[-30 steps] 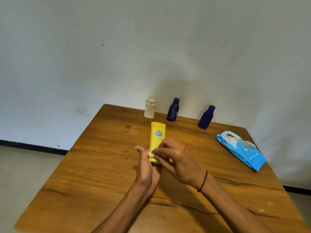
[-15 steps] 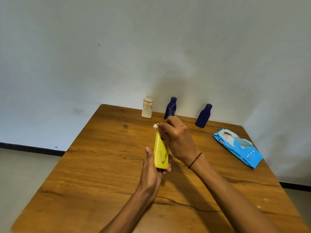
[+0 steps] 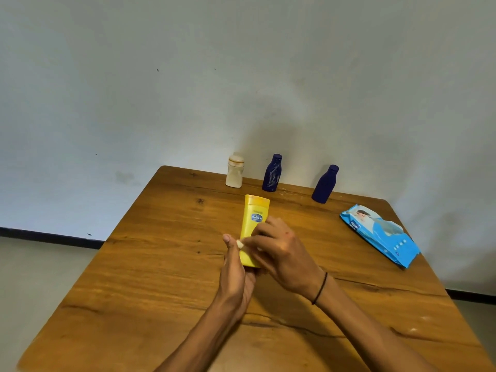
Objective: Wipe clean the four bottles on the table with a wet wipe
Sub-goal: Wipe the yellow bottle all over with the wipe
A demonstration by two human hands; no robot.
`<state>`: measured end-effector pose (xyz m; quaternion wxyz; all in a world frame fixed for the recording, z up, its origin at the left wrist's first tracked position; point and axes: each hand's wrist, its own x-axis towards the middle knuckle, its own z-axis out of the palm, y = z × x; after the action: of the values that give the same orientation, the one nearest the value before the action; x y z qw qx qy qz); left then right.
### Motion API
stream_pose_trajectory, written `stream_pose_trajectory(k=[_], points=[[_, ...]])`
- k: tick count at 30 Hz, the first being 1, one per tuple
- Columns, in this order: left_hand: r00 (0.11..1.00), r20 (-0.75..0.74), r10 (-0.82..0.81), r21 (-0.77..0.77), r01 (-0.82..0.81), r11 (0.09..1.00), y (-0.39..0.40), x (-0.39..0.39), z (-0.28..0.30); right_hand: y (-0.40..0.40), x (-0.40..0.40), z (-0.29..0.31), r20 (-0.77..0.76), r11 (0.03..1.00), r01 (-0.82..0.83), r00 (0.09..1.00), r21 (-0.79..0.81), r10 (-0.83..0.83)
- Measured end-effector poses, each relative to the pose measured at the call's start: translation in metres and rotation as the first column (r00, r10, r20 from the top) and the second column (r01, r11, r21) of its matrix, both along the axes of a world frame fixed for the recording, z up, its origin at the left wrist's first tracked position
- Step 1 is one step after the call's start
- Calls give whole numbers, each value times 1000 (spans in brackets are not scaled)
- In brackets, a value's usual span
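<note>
Wooden bench (image 3: 166,277) against a pale wall. Yellow bottle (image 3: 255,218), flat-sided with a blue oval label, is held above the bench, cap end away from the person. Left hand (image 3: 234,275) grips its near end; right hand (image 3: 279,251) pinches a small white wet wipe (image 3: 239,243) against the bottle's left edge. Beyond the yellow bottle stand a cream bottle (image 3: 235,170) and two dark blue bottles (image 3: 272,173), (image 3: 325,184).

Pale blue-grey wall (image 3: 188,76) fills upper frame with dark baseboard (image 3: 48,238) at lower left, grey floor (image 3: 32,285) below it, wooden table (image 3: 166,291) centre-bottom.
</note>
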<state>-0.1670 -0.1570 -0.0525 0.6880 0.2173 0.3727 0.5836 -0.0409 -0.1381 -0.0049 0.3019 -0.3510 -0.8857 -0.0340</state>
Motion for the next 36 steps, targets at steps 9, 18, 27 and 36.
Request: stream_pose_trajectory(k=[9, 18, 27, 36], points=[[997, -14, -77, 51, 77, 996, 1, 0, 4, 51, -9, 20, -223, 967, 253, 945, 40, -238], [999, 40, 12, -3, -12, 1000, 10, -6, 2, -13, -4, -4, -17, 996, -72, 997, -60, 71], [988, -134, -71, 99, 84, 992, 0, 3, -2, 40, -4, 13, -139, 975, 194, 974, 107, -178], [992, -120, -24, 98, 36, 995, 8, -5, -5, 11, -9, -1, -125, 999, 38, 991, -20, -40]])
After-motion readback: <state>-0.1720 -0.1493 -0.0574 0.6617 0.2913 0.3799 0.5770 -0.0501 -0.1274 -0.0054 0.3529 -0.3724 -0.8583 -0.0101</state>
